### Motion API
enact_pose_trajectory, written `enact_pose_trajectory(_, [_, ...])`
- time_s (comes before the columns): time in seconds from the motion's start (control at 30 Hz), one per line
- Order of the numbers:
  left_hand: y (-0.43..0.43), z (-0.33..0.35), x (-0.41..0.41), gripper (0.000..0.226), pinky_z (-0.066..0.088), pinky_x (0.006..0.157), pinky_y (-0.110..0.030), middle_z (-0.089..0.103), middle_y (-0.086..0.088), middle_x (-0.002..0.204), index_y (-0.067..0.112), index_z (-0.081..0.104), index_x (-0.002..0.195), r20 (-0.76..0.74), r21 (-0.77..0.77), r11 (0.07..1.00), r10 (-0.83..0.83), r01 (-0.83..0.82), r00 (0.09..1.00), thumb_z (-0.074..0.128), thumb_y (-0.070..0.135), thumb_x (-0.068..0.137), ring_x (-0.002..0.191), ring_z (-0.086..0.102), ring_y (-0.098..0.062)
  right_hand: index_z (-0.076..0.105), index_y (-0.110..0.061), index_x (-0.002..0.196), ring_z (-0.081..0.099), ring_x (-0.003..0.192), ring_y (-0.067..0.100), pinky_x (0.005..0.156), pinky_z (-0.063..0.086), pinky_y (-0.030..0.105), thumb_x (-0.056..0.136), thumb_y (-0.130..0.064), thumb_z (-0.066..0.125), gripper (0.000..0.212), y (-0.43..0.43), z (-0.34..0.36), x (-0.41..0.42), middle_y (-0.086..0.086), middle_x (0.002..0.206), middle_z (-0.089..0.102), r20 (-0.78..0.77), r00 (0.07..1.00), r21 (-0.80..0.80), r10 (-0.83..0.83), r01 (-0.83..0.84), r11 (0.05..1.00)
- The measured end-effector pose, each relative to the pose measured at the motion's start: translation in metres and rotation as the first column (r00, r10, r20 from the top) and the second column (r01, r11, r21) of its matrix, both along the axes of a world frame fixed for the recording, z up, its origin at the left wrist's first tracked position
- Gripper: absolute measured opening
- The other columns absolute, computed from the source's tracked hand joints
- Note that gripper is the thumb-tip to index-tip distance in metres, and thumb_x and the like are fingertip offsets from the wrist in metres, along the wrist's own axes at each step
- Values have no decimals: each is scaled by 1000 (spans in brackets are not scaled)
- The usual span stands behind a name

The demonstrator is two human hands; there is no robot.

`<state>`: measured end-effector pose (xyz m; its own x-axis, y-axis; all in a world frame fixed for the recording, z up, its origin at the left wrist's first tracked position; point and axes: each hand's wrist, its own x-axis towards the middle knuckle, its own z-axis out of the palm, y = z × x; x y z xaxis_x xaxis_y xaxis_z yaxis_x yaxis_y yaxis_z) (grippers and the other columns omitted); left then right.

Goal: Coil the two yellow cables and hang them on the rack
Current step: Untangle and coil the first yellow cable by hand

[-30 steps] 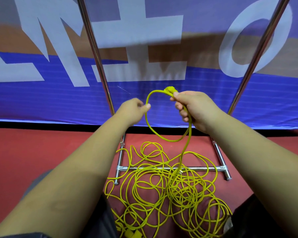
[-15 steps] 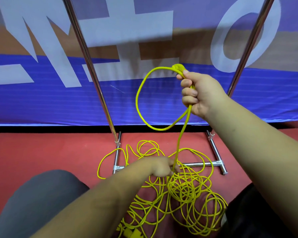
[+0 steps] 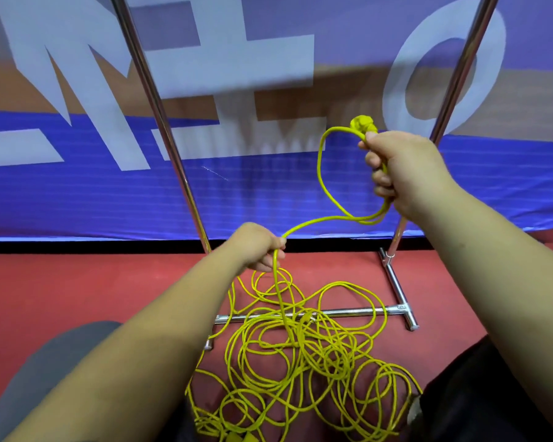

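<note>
Backdrop: a blue, white and brown banner (image 3: 77,193) with large lettering fills the upper field. Below it runs a red floor (image 3: 61,288).

A chrome rack (image 3: 163,122) stands on the floor in front of the banner. Two uprights and a base crossbar are in view; the top is out of frame.

Yellow cable (image 3: 300,355) lies on the floor in a loose, tangled heap, across the crossbar and toward the viewer. Where one cable ends and the other begins cannot be told.

The right hand (image 3: 403,173) is raised near the right upright, fingers curled tight round the cable. It holds a single loop (image 3: 319,167) that hangs to the left of and below the fist.

The left hand (image 3: 256,247) is lower, between the uprights, fingers and thumb closed on the same strand. That strand runs from the loop to this hand, then drops to the heap.

A yellow plug (image 3: 363,124) sticks out above the right fist.
</note>
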<state>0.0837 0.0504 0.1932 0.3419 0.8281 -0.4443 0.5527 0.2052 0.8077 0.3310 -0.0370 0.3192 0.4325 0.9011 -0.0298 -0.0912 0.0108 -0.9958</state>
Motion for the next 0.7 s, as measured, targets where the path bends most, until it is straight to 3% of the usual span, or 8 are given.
enact_pose_trajectory(0.2, [-2,85,-2,16,53,45,-20,72,-1,76,10,71,94,318,-66,969,246,-238,916,68,25,99,48,60,-5,70,-11,104,26,45,15,46,24,24,102,-33,63,24,-6,-8,-13,-5,58,43,117,993,-10,3,-2,1000])
enact_pose_trajectory(0.33, [3,159,-22,21,54,47,-18,73,5,70,12,72,89,567,-84,949,296,-303,769,70,31,97,46,61,-1,68,-9,108,26,44,13,44,24,21,107,-31,60,23,-5,-14,-28,-6,56,41,14,999,57,52,-52,997])
enact_pose_trajectory(0.47, [4,157,-30,23,60,55,-23,74,0,79,8,72,91,538,-103,963,264,-248,801,68,29,98,56,65,-4,68,-8,105,30,45,15,44,27,22,106,-27,61,20,-3,-20,-42,-3,60,52,-8,998,60,64,-63,996])
enact_pose_trajectory(0.6, [-1,116,-27,8,65,66,-31,71,-17,96,-6,66,102,525,-255,941,328,-223,786,63,2,100,81,72,-16,66,-11,96,40,48,16,46,35,24,105,-27,60,20,-2,-31,-53,-3,71,63,63,995,3,76,-76,997])
enact_pose_trajectory(0.7, [1,93,-31,27,65,80,-32,70,-19,100,-7,61,120,423,-136,958,286,-252,860,65,-10,93,91,73,-22,62,-16,93,38,49,13,45,33,24,106,-27,57,18,0,-33,-57,-4,72,59,53,993,-1,102,-102,995])
